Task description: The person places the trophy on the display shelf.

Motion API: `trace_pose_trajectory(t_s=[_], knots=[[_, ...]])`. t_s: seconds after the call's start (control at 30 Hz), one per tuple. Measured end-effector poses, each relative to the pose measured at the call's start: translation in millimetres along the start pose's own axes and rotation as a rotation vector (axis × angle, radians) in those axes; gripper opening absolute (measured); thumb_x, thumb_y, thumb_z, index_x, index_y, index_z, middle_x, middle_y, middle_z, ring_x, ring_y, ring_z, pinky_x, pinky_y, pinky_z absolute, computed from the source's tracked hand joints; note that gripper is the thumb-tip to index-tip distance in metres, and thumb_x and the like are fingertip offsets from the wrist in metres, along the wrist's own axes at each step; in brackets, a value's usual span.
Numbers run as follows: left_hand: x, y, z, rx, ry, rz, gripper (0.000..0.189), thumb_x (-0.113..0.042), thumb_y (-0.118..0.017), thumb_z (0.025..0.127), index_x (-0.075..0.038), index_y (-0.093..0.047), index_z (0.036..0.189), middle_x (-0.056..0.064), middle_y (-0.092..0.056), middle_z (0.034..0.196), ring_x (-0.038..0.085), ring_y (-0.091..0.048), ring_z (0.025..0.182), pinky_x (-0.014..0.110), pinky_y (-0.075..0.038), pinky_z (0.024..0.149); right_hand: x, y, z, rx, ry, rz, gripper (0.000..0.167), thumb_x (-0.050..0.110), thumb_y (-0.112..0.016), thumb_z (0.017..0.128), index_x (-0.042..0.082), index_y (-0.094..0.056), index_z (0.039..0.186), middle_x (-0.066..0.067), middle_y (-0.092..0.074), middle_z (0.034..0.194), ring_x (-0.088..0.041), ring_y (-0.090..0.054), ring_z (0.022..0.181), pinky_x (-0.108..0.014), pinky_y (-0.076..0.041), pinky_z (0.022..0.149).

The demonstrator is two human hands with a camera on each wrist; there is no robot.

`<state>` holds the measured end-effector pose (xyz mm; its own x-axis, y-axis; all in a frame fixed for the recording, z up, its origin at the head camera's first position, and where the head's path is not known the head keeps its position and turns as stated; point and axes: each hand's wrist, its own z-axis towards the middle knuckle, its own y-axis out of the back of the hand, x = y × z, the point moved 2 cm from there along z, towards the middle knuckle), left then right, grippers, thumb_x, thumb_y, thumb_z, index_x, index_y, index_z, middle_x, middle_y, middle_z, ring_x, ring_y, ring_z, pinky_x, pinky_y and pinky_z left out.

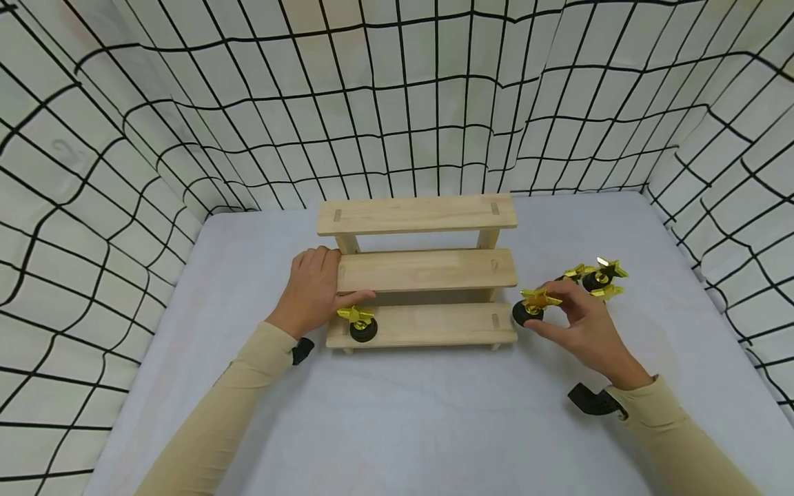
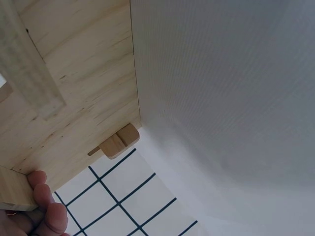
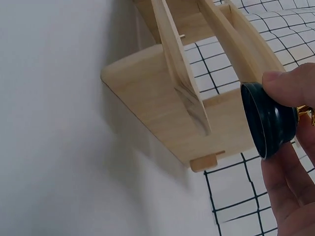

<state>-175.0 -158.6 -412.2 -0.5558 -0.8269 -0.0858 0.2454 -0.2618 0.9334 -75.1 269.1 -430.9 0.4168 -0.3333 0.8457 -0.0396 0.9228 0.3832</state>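
Observation:
A three-step wooden shelf stands on the white table. My left hand grips the left end of its middle step; in the left wrist view the fingers curl round the board's edge. One small gold star trophy with a round black base stands at the left of the lowest step, just below my left thumb. To the right of the shelf, my right hand pinches another star trophy by its base. The right wrist view shows the hollow underside of that dark base between thumb and fingers.
Several more star trophies sit close together on the table, just beyond my right hand. Black wire grid walls with white sheeting behind them enclose the table at the back and both sides.

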Motion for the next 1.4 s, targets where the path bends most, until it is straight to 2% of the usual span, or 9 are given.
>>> trace_pose_trajectory(t_s=[0.23,0.5,0.83,1.2,1.4], knots=[[-0.6,0.0,0.1,-0.009,-0.012,0.014,0.079,-0.065,-0.082,0.074,0.002,-0.054,0.105,0.014,-0.053,0.091,0.033,-0.053,0.092,0.049,-0.041,0.09,-2.8,-15.8,-2.1,0.032,0.018,0.03,0.061,-0.021,-0.083,0.07,-0.002,-0.059,0.122,0.013,-0.063,0.116,0.003,-0.064,0.107,-0.009,-0.049,0.099],[-0.2,-0.4,0.0,0.002,-0.007,0.016,0.08,-0.065,-0.081,0.075,0.002,-0.055,0.107,0.015,-0.055,0.093,0.033,-0.054,0.094,0.05,-0.041,0.093,-4.7,-31.9,0.3,0.05,0.009,0.037,0.057,-0.013,-0.087,0.071,0.004,-0.061,0.12,0.012,-0.064,0.116,0.003,-0.064,0.109,-0.01,-0.05,0.099],[-1.8,0.0,-0.8,0.002,-0.001,0.01,0.081,-0.066,-0.082,0.074,0.003,-0.055,0.107,0.015,-0.055,0.094,0.033,-0.053,0.095,0.049,-0.041,0.092,-2.4,-47.1,2.3,0.073,0.073,0.066,0.054,-0.016,-0.085,0.072,-0.001,-0.063,0.118,0.007,-0.066,0.116,0.005,-0.064,0.108,-0.009,-0.049,0.1],[0.6,-0.1,-1.0,0.012,0.011,0.015,0.082,-0.066,-0.082,0.075,0.003,-0.055,0.109,0.015,-0.055,0.094,0.033,-0.054,0.096,0.05,-0.041,0.094,-4.0,-58.6,6.1,0.092,0.066,0.04,0.052,-0.011,-0.086,0.075,0.003,-0.063,0.119,-0.015,-0.067,0.114,0.005,-0.063,0.109,-0.009,-0.049,0.101],[0.0,-0.2,-1.1,0.019,0.021,0.009,0.083,-0.067,-0.081,0.075,0.003,-0.055,0.11,0.015,-0.055,0.095,0.033,-0.054,0.097,0.05,-0.041,0.094,-3.9,-61.9,7.2,0.084,0.045,0.002,0.052,-0.007,-0.087,0.075,0.006,-0.063,0.119,-0.014,-0.067,0.117,0.006,-0.062,0.108,-0.009,-0.05,0.097]])
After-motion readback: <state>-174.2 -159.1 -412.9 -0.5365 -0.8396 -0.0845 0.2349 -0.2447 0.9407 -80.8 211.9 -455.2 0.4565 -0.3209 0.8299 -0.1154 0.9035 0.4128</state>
